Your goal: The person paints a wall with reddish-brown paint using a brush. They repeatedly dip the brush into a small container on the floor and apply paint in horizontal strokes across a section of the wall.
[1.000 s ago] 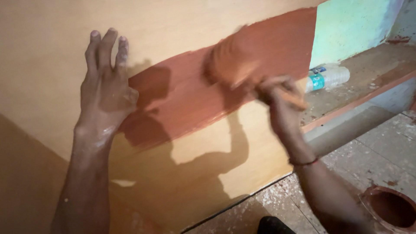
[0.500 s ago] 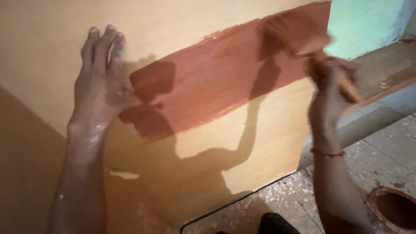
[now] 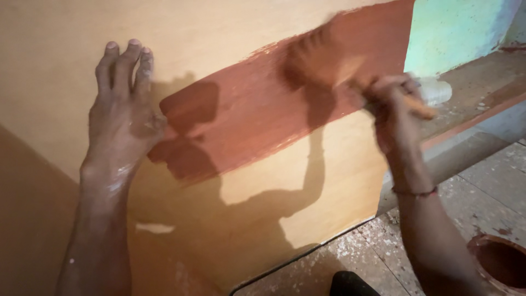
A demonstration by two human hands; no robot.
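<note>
**Cam setup: single head view**

One head-worn cam, looking down and forward at a tilted wooden board, close range. Board fills most of frame, its right edge cutting off before the ledge top right. Floor shows bottom right. Frame is rolled. No second view, so no overlap.
</note>
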